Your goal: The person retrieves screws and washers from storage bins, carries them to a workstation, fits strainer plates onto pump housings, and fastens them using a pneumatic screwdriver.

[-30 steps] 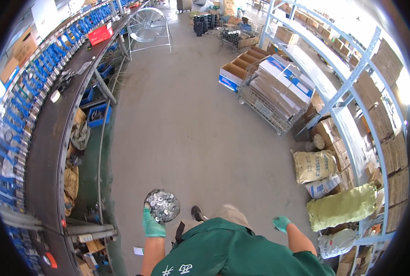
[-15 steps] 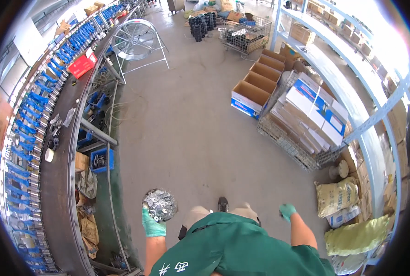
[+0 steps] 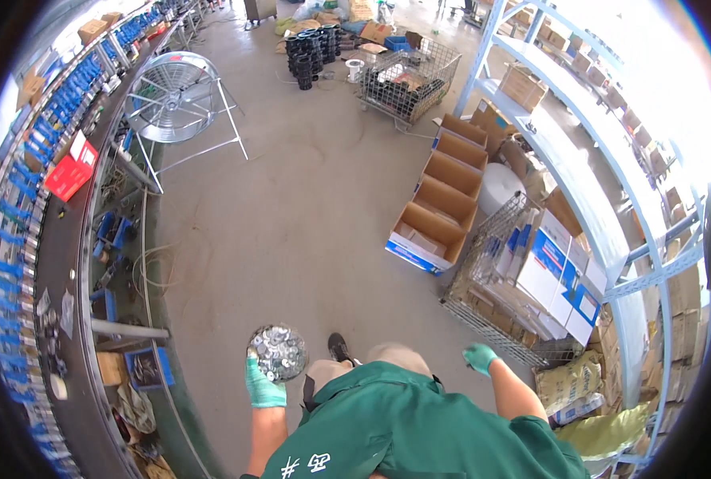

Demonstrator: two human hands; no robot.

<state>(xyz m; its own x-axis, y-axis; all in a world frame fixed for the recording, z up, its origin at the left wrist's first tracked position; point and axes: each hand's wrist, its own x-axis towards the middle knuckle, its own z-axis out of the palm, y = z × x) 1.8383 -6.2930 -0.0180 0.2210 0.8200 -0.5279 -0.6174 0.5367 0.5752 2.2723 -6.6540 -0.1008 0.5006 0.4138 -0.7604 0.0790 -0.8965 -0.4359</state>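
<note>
My left hand (image 3: 267,386), in a light green glove, grips a round bowl-like container (image 3: 304,361) by its near left side. The container is filled with loose silver metal washers (image 3: 279,350). Its walls mostly hide under the load. To the right, my right hand (image 3: 480,358) wears the same kind of glove and hangs apart from everything at the side of my body. Its fingers are loosely bent and appear to hold nothing; dark marks show at the fingertips.
A long workbench (image 3: 74,239) with blue-handled parts lines the left, and a large fan (image 3: 176,100) stands beside it. On the right are open cartons (image 3: 429,227), a wire cage of flattened boxes (image 3: 483,319) and blue shelving (image 3: 583,172). Farther ahead stands a wire cart (image 3: 407,88).
I have walked forward, so the cartons, cage and fan appear nearer. The view has turned a little to the right. My left hand still carries the container; my right hand has swung slightly forward.
</note>
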